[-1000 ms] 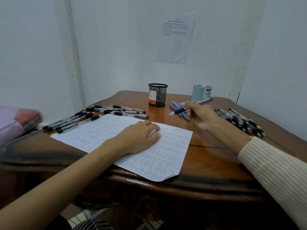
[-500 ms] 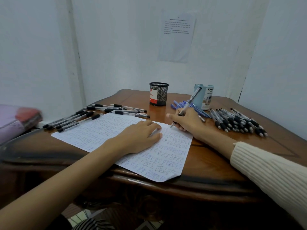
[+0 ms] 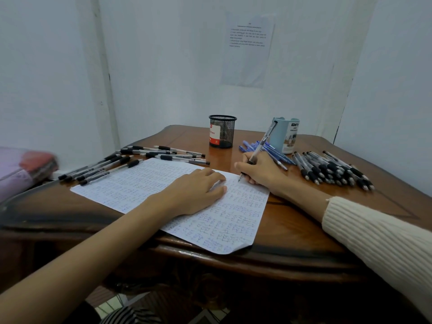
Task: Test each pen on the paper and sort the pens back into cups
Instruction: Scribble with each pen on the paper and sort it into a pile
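A sheet of paper [image 3: 145,183] covered in small blue scribbles lies on the wooden table [image 3: 292,225]. My left hand [image 3: 196,190] rests flat on it, fingers relaxed. My right hand [image 3: 259,169] grips a clear pen with a black grip [image 3: 264,141], its tip touching the paper's far right corner. A black mesh cup [image 3: 222,132] and a light blue cup [image 3: 286,134] stand at the back. Black-grip pens lie in a pile [image 3: 332,169] at the right and in a spread [image 3: 131,160] at the left. Blue pens [image 3: 273,150] lie by the blue cup.
A pink and red bundle [image 3: 25,167] sits blurred at the far left, off the table's edge. White walls close in behind and on both sides; a printed sheet [image 3: 247,45] is stuck on the back wall. The paper's near corner overhangs the table's front edge.
My right hand brought the pen from above the blue pens down to the paper and set its tip on the sheet. My left hand stayed on the paper.
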Demonstrator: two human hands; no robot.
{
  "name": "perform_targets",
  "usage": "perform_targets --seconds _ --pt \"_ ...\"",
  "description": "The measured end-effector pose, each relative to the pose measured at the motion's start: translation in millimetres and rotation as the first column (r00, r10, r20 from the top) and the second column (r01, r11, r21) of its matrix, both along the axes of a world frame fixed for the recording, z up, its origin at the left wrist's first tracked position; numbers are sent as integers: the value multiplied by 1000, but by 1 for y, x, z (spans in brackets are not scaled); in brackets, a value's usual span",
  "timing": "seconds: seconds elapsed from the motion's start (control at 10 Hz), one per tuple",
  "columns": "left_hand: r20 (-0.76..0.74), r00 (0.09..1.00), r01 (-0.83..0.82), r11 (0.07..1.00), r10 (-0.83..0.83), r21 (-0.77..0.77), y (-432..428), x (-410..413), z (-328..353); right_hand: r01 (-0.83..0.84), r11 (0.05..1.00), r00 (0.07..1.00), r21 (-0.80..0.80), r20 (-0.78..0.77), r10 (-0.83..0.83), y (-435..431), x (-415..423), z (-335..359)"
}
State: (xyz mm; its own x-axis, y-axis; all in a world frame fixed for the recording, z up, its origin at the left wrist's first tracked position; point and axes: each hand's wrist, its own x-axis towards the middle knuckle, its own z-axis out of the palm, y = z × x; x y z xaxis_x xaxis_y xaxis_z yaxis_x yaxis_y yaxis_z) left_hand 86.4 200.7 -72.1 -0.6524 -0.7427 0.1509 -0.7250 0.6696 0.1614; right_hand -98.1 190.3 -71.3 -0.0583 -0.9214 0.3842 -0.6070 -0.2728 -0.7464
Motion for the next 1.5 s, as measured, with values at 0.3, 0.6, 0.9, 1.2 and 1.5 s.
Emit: perform_targets --seconds 0.3,0.6,0.9,1.2,1.5 --pt "2 1000 3 1000 -3 -2 2 0 1 39 998 999 -47 -13 -40 -2 -1 -2" --pt "-1 1000 4 1000 -4 0 2 0 1 45 998 999 -48 -9 -45 -2 -1 -2" --pt "-2 1000 5 1000 -5 1 2 0 1 37 995 997 -90 -59 -42 -2 0 -2" --pt "3 1000 4 1000 -4 2 2 0 1 45 994 996 -97 -74 -53 -1 -1 -2" --pt "-3 1000 12 1000 -12 -8 2 1 0 93 995 970 -43 227 -81 9 4 10"
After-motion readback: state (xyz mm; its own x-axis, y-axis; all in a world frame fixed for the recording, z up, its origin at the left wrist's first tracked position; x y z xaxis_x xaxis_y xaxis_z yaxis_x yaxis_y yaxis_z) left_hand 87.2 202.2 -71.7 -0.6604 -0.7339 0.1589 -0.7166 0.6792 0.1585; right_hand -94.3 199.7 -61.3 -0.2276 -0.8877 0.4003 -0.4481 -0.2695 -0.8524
